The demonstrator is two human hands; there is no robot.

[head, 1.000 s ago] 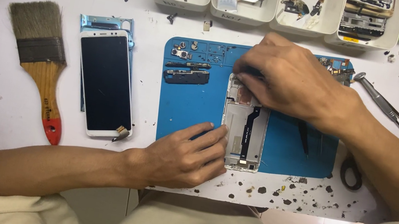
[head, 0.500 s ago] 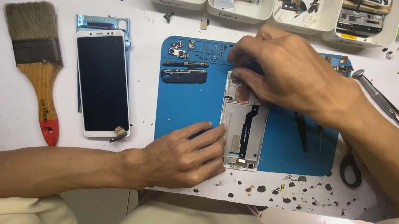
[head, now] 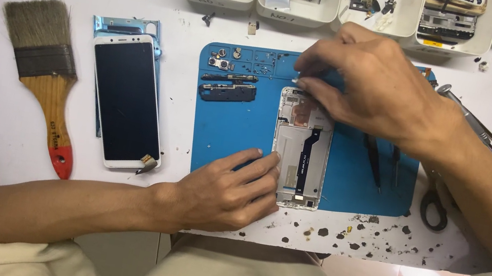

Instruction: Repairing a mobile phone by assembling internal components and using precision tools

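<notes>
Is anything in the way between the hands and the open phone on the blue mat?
Nothing visible is. The left hand rests against the lower left edge of the open phone, and the right hand has its fingers right at the top edge. The tweezers lie off to the right on the mat.

The left hand [head: 227, 190] lies flat and palm down, its forearm running in bare from about eight o'clock, with the fingers [head: 258, 164] stretched loosely together toward two o'clock and the thumb tucked along the near side. The right hand [head: 370, 86] sits higher, toward twelve o'clock from the left, its forearm coming in bare from about four o'clock with the wrist slightly bent. Its back faces up, knuckles arched, and the fingertips [head: 301, 85] curl down and pinch together at its nine o'clock side.
</notes>
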